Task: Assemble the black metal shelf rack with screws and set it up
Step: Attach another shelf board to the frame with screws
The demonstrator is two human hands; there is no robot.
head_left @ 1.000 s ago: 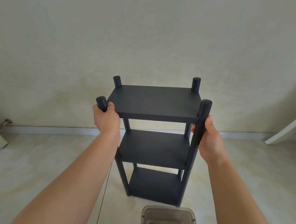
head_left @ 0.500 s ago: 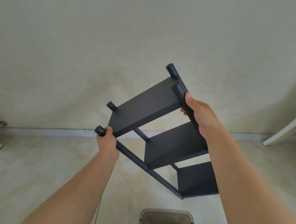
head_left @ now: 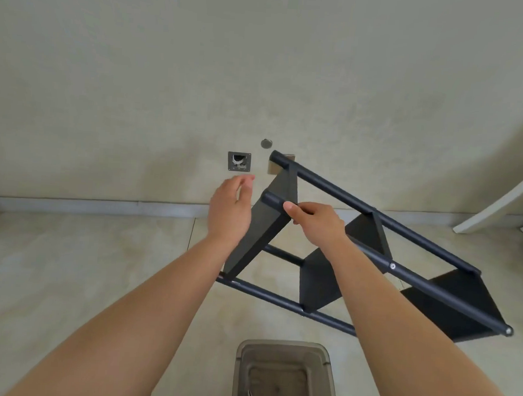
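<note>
**Rack tipped on its side, gripped by the right hand alone**

The black metal shelf rack (head_left: 369,259) is held off the floor (head_left: 65,277), turned onto its side so its four round posts run slantwise from upper left to lower right and its three shelf boards stand nearly on edge. A small screw head shows on the near upper post (head_left: 392,266), and another at that post's lower end.

The right hand (head_left: 316,224) grips the near upper post close to its capped end, fingers (head_left: 296,213) curled round the tube with the thumb lying along it. The left hand (head_left: 230,209) is just beside the rack's top shelf board (head_left: 261,231), its fingers loosely extended and holding nothing; whether the palm touches the board's edge cannot be told.

Below the rack, at the bottom edge of the view, stands a translucent grey plastic bin (head_left: 286,380) with small metal hardware lying in it. Behind the rack rises a pale wall (head_left: 262,60) with a baseboard. On the wall, a square metal plate with an opening (head_left: 239,161) sits near the left hand's fingertips, with a small round metal disc (head_left: 266,143) near it to the right. At the far right, part of a white piece of furniture (head_left: 505,200) leans into view.
</note>
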